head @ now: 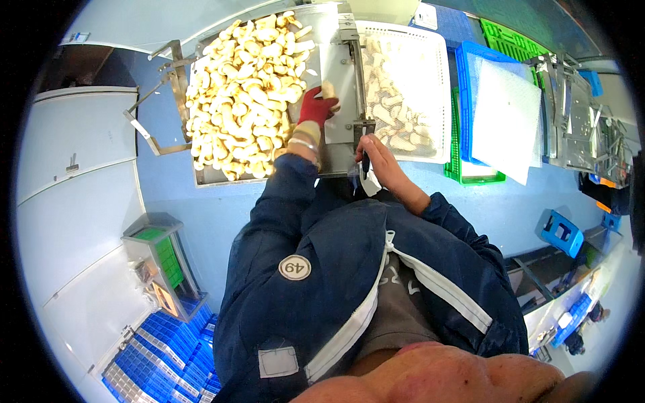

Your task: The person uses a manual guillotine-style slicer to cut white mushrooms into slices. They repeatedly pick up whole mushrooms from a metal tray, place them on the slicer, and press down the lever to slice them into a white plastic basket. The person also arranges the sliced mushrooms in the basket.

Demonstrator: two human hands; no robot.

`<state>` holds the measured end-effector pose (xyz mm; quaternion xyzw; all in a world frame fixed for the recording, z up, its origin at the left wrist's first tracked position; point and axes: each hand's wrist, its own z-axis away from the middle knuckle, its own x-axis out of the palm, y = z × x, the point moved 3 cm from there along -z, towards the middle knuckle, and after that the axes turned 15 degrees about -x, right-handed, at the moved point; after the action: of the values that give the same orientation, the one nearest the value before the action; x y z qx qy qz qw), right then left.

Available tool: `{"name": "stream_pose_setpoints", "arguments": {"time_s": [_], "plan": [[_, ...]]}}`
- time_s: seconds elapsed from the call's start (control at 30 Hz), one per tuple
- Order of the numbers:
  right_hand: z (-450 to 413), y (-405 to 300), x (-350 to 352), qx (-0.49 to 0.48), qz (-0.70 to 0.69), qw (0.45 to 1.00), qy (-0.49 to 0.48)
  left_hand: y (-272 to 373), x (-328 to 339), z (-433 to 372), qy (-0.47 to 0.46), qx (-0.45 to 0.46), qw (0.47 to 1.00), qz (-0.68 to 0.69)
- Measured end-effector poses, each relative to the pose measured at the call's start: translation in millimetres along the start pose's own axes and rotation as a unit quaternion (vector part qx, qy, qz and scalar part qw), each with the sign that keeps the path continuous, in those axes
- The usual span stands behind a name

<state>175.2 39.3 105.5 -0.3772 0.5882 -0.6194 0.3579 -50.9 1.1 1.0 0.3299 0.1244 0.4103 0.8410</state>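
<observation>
My left hand [319, 107], in a red glove, holds one pale mushroom [328, 90] on the metal work surface [342, 116], just right of a large heap of whole mushrooms [247, 101]. The bare right hand [375, 153] is closed around the dark handle of a tool [366, 163] at the front end of a long metal bar [360, 75]; whether it is a blade cannot be told. Right of the bar, a white plastic crate [441, 101] holds mushroom pieces [393, 111] on a mesh liner, partly washed out by glare.
Blue [466, 101] and green crates [453, 161] stand at the right, with a white mesh sheet [506, 111] over them. A metal frame [176, 101] juts out left of the heap. A blue stool [563, 233] and stacked blue crates [156, 352] stand farther off.
</observation>
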Motion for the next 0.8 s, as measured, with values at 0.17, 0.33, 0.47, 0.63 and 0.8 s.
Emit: {"name": "stream_pose_setpoints", "arguments": {"time_s": [0.17, 0.33, 0.47, 0.63, 0.8], "plan": [[-1.7, -14.5, 1.7, 0.003, 0.015, 1.000, 0.024, 11.0, 41.1, -21.5, -0.054, -0.008, 0.998, 0.030], [0.6, -23.8, 11.3, 0.040, 0.047, 0.992, 0.113, 10.6, 47.8, -38.7, -0.055, 0.018, 0.996, -0.064], [2.3, -19.3, 19.1, 0.050, 0.069, 0.980, 0.179, 7.2, 37.2, -55.9, 0.091, 0.127, 0.937, -0.312], [2.7, -16.5, 25.1, 0.043, 0.046, 0.964, 0.256, 29.4, 44.2, -20.7, 0.037, 0.050, 0.961, -0.269], [-6.4, -26.3, 27.2, 0.025, 0.027, 0.962, 0.271, 17.5, 43.2, -49.3, 0.029, 0.051, 0.972, -0.226]]}}
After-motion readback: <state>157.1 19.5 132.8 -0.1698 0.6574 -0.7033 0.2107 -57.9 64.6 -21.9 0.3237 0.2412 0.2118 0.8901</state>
